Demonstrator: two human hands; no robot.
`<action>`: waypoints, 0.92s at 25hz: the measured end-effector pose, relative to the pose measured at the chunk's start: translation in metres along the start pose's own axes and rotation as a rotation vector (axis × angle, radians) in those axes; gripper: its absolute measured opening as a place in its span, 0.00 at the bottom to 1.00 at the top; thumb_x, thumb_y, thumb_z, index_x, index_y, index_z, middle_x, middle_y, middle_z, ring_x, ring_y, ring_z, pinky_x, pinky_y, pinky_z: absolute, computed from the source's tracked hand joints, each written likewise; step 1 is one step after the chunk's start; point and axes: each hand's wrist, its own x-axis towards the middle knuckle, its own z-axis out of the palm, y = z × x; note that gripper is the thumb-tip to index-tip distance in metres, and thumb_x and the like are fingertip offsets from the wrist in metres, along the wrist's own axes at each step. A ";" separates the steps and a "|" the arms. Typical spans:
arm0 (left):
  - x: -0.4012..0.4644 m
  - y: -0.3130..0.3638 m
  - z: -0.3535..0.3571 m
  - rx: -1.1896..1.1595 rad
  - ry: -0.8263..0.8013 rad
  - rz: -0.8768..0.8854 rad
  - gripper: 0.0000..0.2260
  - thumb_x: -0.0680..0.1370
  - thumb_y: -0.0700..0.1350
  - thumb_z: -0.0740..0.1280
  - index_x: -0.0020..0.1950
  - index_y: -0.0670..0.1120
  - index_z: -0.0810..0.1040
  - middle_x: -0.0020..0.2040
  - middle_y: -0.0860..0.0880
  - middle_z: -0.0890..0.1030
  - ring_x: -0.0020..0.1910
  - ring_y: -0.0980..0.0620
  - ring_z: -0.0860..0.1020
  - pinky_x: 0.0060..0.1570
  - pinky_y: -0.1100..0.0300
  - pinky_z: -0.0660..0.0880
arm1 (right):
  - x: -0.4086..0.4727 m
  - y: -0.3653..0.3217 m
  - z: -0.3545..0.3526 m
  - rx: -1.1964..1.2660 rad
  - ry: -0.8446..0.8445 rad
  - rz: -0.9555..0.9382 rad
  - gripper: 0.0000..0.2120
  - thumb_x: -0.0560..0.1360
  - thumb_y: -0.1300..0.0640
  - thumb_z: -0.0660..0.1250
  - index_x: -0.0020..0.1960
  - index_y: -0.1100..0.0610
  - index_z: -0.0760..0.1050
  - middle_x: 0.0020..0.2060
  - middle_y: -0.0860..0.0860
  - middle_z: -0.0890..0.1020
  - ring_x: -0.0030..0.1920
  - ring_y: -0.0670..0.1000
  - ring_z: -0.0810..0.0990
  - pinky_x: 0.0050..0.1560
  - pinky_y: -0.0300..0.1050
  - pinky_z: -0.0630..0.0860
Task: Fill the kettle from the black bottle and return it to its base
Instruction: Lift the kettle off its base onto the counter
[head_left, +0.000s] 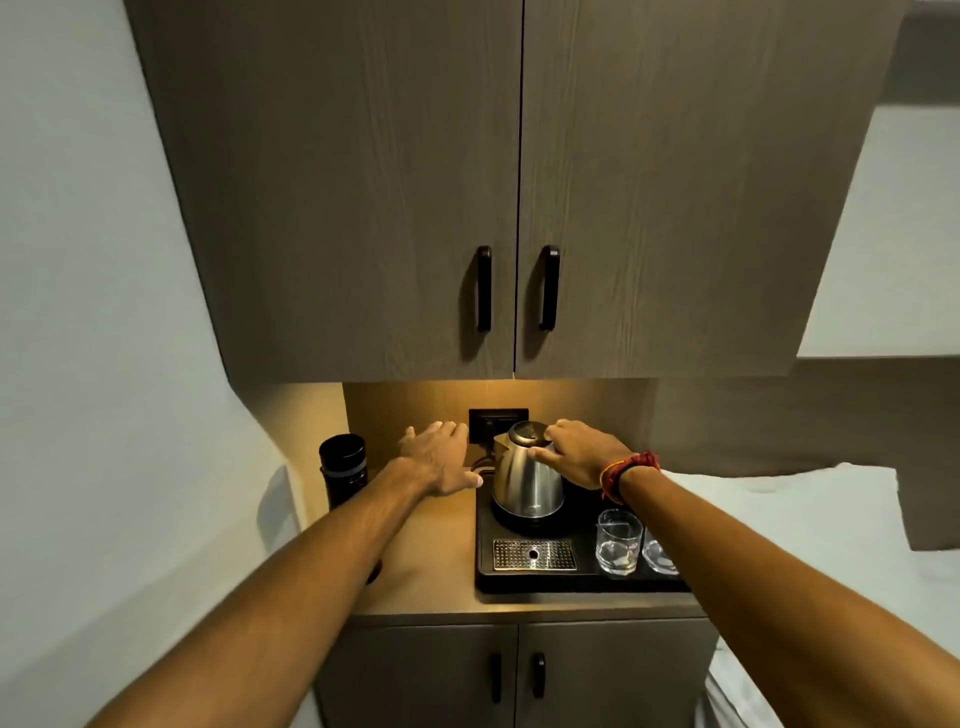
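A steel kettle (524, 480) stands upright on its round black base (527, 519), at the back left of a black tray (485, 540). My right hand (579, 454) is closed around the kettle's handle and lid area on its right side. My left hand (439, 457) hovers flat and empty just left of the kettle, fingers spread toward the back wall. The black bottle (343, 470) stands upright at the counter's far left, against the wall, a hand's width left of my left hand.
Two clear glasses (618, 543) and a metal drip grate (535, 555) sit on the tray's front half. A black wall socket (496, 423) with a cord is behind the kettle. Wall cabinets (519, 208) hang low overhead. A white bed (805, 545) borders the counter's right.
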 end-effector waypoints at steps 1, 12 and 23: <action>0.013 -0.006 0.014 0.016 0.024 -0.018 0.40 0.76 0.65 0.64 0.80 0.44 0.56 0.79 0.44 0.61 0.78 0.43 0.60 0.73 0.36 0.57 | 0.013 0.011 0.010 -0.011 -0.005 0.029 0.25 0.79 0.37 0.53 0.56 0.56 0.76 0.54 0.54 0.78 0.51 0.53 0.77 0.51 0.50 0.77; 0.144 -0.018 0.098 -0.044 0.011 -0.092 0.46 0.73 0.76 0.45 0.82 0.47 0.46 0.82 0.47 0.47 0.81 0.47 0.45 0.75 0.37 0.42 | 0.159 0.081 0.090 0.018 -0.055 0.200 0.32 0.79 0.36 0.51 0.63 0.60 0.76 0.63 0.58 0.78 0.65 0.58 0.75 0.67 0.58 0.70; 0.191 -0.026 0.115 -0.078 -0.022 -0.114 0.48 0.72 0.78 0.44 0.81 0.47 0.52 0.81 0.45 0.56 0.80 0.45 0.52 0.75 0.37 0.43 | 0.186 0.090 0.098 0.384 -0.242 0.322 0.21 0.81 0.53 0.61 0.31 0.53 0.59 0.29 0.52 0.64 0.29 0.49 0.62 0.33 0.40 0.61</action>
